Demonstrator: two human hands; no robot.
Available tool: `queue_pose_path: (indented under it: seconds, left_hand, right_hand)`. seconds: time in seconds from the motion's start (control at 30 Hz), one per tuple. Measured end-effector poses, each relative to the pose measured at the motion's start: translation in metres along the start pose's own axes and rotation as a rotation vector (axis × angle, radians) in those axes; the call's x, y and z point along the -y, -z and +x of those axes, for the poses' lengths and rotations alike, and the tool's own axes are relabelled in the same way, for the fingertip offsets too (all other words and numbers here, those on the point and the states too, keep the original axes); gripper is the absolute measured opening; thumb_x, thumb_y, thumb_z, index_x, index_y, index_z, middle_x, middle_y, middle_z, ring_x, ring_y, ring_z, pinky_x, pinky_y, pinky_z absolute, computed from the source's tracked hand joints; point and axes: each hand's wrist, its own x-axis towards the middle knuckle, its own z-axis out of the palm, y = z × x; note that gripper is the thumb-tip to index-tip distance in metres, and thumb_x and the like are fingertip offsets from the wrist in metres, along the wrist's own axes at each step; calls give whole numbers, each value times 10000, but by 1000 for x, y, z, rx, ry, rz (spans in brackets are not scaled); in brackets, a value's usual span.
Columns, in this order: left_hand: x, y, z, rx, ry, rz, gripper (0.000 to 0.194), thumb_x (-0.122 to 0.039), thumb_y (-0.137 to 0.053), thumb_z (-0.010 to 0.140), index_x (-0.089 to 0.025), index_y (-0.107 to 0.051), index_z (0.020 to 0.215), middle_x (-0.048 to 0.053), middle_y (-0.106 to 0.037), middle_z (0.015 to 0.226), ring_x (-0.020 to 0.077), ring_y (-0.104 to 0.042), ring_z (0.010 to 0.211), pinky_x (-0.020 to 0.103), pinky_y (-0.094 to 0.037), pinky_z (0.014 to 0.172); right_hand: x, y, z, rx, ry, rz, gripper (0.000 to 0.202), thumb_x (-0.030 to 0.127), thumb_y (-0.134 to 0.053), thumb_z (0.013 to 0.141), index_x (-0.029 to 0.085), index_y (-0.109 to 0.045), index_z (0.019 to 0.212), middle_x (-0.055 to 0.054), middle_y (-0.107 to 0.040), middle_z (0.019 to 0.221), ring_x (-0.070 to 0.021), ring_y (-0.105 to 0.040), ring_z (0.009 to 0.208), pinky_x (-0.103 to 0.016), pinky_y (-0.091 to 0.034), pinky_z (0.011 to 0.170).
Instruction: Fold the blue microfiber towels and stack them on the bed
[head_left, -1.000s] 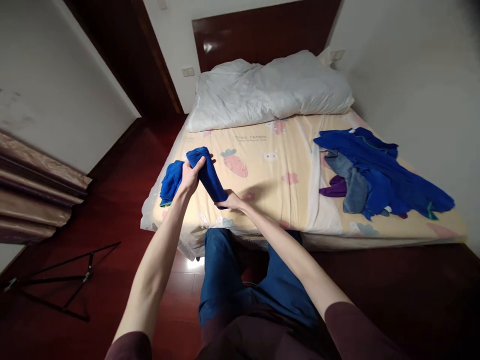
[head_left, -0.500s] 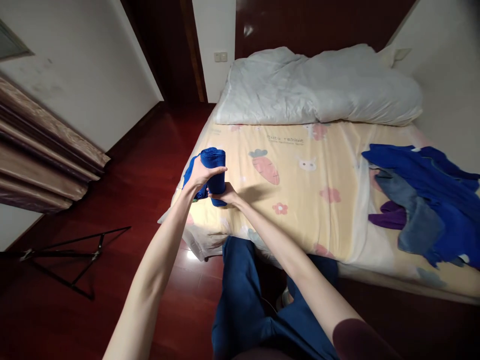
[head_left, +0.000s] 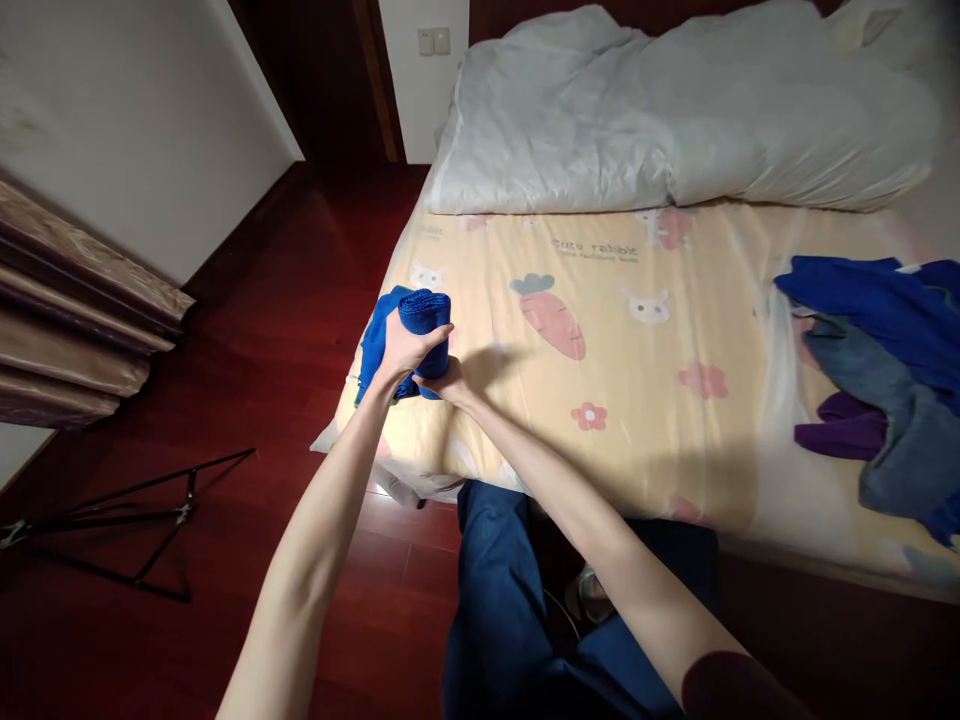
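A tightly rolled blue cloth (head_left: 426, 312) stands upright between my hands at the left side of the bed; its exact garment kind does not show. My left hand (head_left: 405, 348) wraps around its left side, thumb across the front. Lower down, my right hand (head_left: 448, 384) grips the roll near its bottom end. Behind and left of the roll, partly covered by my left hand, more blue fabric (head_left: 373, 345) lies on the bed; I cannot tell whether it joins the roll.
The bed (head_left: 495, 420) has a yellow sheet with rabbits and carrots. A white quilt (head_left: 660, 120) lies along its head. Blue clothes (head_left: 862, 300), a grey-blue garment (head_left: 911, 440) and a purple cloth (head_left: 840, 425) are heaped at right. A black tripod's legs (head_left: 135, 520) stand on the floor.
The view has tipped down and come closer to the bed. Both hands keep hold of the blue roll, and more of the blue fabric behind it shows.
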Motion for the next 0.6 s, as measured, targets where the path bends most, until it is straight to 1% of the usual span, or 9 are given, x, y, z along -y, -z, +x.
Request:
queue_pose_path:
  seconds: [0.1,0.27,0.37,0.47,0.5,0.53,0.6]
  left_hand:
    - [7,-3,0,34,-27,116,323,-239,-868,623,-137,-683,868,49,-707,928,264,-689,984,431,-539,984]
    - [16,-7,-4,57,-7,180,316,-217,-834,628,-159,-661,886,53,-721,964,282,-686,997,423,-559,975]
    - [21,-7,-6,66,12,235,374,-295,-829,645,-143,-658,940,71,-726,1006,287,-686,1025,426,-564,978]
    - [27,-6,-2,70,9,270,528,-433,-834,678,-130,-649,1069,108,-716,1111,304,-673,1106,451,-539,1032]
    - [29,-6,0,69,1,278,613,-481,-840,679,-134,-635,1141,123,-701,1176,314,-654,1163,462,-515,1068]
    - [31,-4,2,68,-10,285,717,-526,-848,672,-147,-604,1230,137,-670,1262,325,-617,1239,474,-481,1110]
    - [36,1,6,57,-34,284,947,-608,-855,652,-203,-476,1420,151,-538,1468,339,-475,1413,496,-383,1195]
  right_hand:
    - [-4,-2,-2,7,-53,24,365,277,-866,651,162,-682,945,-78,-775,960,-274,-741,919,-349,-614,758]
    - [-10,-1,-7,18,-119,47,403,219,-867,665,149,-692,1021,-100,-776,1006,-270,-743,946,-350,-617,800]
    - [-13,0,-8,26,-109,77,414,213,-859,675,143,-697,1049,-107,-776,1018,-267,-745,955,-341,-617,810]
    - [-15,0,-7,44,-85,86,436,234,-855,683,134,-697,1077,-111,-769,1023,-277,-747,957,-364,-618,832]
    - [-15,0,-6,48,-68,85,505,251,-869,669,137,-686,1126,-113,-763,1051,-283,-742,981,-378,-617,852]
    - [-14,1,-5,38,-39,89,625,274,-893,640,146,-656,1204,-117,-750,1110,-290,-730,1026,-393,-612,882]
    - [-15,2,-4,-28,46,138,961,329,-943,563,178,-515,1410,-137,-671,1313,-298,-671,1176,-416,-583,981]
